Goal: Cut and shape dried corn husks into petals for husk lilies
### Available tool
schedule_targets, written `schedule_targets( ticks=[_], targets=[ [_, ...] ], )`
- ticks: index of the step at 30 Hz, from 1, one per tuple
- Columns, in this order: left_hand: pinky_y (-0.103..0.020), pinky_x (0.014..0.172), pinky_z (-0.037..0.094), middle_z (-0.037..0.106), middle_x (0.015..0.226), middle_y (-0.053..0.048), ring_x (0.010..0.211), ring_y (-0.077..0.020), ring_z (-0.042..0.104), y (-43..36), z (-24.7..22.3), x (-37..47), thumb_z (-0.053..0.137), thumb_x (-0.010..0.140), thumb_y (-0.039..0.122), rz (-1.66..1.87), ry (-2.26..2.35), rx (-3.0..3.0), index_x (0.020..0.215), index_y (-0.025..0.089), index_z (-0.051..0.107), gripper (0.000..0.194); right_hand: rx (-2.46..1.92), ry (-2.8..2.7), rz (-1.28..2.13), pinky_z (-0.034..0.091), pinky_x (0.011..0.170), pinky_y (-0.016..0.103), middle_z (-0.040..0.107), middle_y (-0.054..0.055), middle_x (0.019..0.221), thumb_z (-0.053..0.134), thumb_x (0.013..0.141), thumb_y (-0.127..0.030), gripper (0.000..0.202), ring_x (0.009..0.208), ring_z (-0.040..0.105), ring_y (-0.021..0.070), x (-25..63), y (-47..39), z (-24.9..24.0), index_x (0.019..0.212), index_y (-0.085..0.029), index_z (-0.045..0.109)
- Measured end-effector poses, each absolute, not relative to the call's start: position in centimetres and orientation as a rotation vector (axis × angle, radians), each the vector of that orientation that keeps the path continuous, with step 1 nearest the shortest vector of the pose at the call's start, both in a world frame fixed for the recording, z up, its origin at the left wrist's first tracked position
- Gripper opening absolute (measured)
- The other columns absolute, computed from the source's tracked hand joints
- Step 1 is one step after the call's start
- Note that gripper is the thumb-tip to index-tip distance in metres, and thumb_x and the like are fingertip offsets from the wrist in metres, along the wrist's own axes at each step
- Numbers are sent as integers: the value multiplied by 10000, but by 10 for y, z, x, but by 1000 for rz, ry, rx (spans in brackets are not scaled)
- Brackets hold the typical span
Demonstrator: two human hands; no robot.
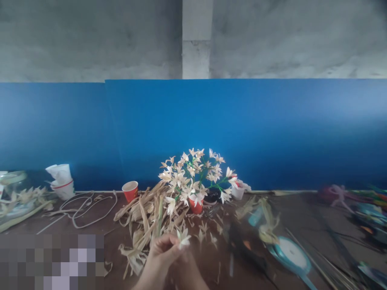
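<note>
Low in the middle of the head view, my left hand (163, 253) pinches a small pale flower (183, 239) between thumb and fingertips. It looks made of dried husk, with pointed petals facing up. My right hand (190, 264) is close beside and under it; its fingers are blurred and mostly hidden, so I cannot see what they hold. Just beyond, loose finished flowers (203, 229) lie on the dark table. Behind them a bunch of similar flowers on green stems (193, 171) stands in a red cup (196, 206).
Dried husks (151, 213) are heaped left of the bunch, near a red paper cup (130, 191). A white cable (80, 209) and a white cup (63, 187) lie farther left. On the right are a dark glue gun-like tool (246, 249), a teal ribbon roll (292, 255) and thin sticks (325, 268).
</note>
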State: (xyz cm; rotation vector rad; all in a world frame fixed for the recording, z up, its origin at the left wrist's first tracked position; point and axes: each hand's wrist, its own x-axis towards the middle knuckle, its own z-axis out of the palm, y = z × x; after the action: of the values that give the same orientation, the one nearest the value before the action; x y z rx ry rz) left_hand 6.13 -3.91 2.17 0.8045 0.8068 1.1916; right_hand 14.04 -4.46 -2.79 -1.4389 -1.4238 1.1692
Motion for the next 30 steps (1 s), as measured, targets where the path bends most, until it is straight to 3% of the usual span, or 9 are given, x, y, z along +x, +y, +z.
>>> schedule_targets(
  ticks=[2, 4, 7, 10, 16, 21, 26, 30],
  targets=[
    [-219, 489, 379, 618, 557, -26, 516, -127, 534, -31, 18, 60, 836, 470, 355, 1189, 860, 891, 505, 148, 636, 290, -1468, -1504, 1151, 514, 730, 335, 611, 50, 1048, 544, 866, -338, 266, 891, 611, 200, 139, -45, -32, 1069, -169, 578],
    [-217, 502, 372, 616, 623, -34, 552, -128, 529, -21, 15, 57, 857, 393, 313, 1208, 916, 1011, 471, 134, 650, 284, -1506, -1580, 1119, 499, 791, 349, 563, 38, 1163, 565, 859, -292, 253, 986, 577, 203, 138, -45, -34, 1100, -218, 566],
    [-227, 525, 376, 628, 764, -62, 630, -156, 546, -11, 13, 53, 823, 439, 274, 1188, 1009, 1181, 476, 134, 676, 205, -1572, -1683, 1056, 490, 708, 298, 666, 48, 981, 659, 731, -181, 140, 883, 619, 225, 141, -43, -35, 864, -221, 676],
    [-248, 570, 384, 638, 738, -59, 641, -175, 551, -8, 12, 55, 779, 467, 214, 1164, 1106, 1304, 457, 150, 668, 129, -1650, -1857, 881, 480, 653, 304, 702, 79, 862, 663, 587, -112, 251, 820, 643, 265, 145, -45, -34, 820, -202, 692],
    [-263, 580, 353, 631, 595, -24, 597, -187, 529, 4, 13, 76, 692, 536, 183, 984, 1265, 1666, 459, 182, 677, 78, -1782, -2251, 359, 504, 614, 299, 684, 129, 995, 597, 672, -265, 334, 836, 663, 272, 141, -52, -34, 992, -189, 647],
    [-259, 598, 341, 613, 513, 1, 588, -190, 528, 15, 11, 92, 654, 572, 202, 898, 1243, 1799, 462, 221, 705, 122, -1893, -2295, 308, 518, 622, 365, 695, 146, 945, 573, 698, -222, 264, 827, 667, 314, 137, -48, -39, 937, -180, 676],
    [-252, 611, 365, 676, 544, 11, 576, -187, 561, 20, 9, 93, 613, 557, 141, 786, 1201, 1852, 538, 251, 739, 169, -1772, -2267, 186, 490, 587, 328, 695, 138, 911, 518, 733, -180, 243, 780, 669, 295, 140, -50, -41, 915, -176, 680],
    [-255, 576, 365, 679, 522, -2, 541, -185, 567, 25, 13, 90, 578, 570, 130, 730, 1227, 1872, 492, 235, 722, 194, -1798, -2190, 112, 467, 598, 277, 700, 120, 865, 475, 750, -85, 262, 753, 664, 238, 141, -48, -40, 901, -175, 670]
  ],
)
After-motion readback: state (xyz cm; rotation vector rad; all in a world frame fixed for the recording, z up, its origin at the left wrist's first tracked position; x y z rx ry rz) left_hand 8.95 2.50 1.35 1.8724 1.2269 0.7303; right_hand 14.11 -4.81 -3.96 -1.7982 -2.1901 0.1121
